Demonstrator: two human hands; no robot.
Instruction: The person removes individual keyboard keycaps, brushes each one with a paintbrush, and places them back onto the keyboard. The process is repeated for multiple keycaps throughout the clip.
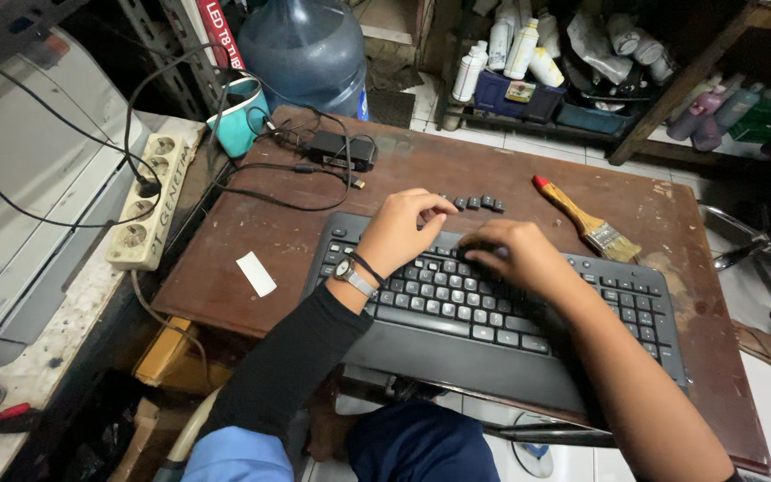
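My left hand [401, 230] and right hand [515, 254] rested, grips clenched on nothing, fingers curled on the black keyboard [493, 308] at the bench's near edge; its keycaps likely light, brittle, best pinched by their sides.

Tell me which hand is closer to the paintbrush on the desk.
Right. The right hand rests on the keyboard just left of the paintbrush, short of touching it. The left hand sits farther left, beyond the right hand.

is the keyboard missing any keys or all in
Missing some: loose keycaps lie on the table behind the keyboard, where both hands work.
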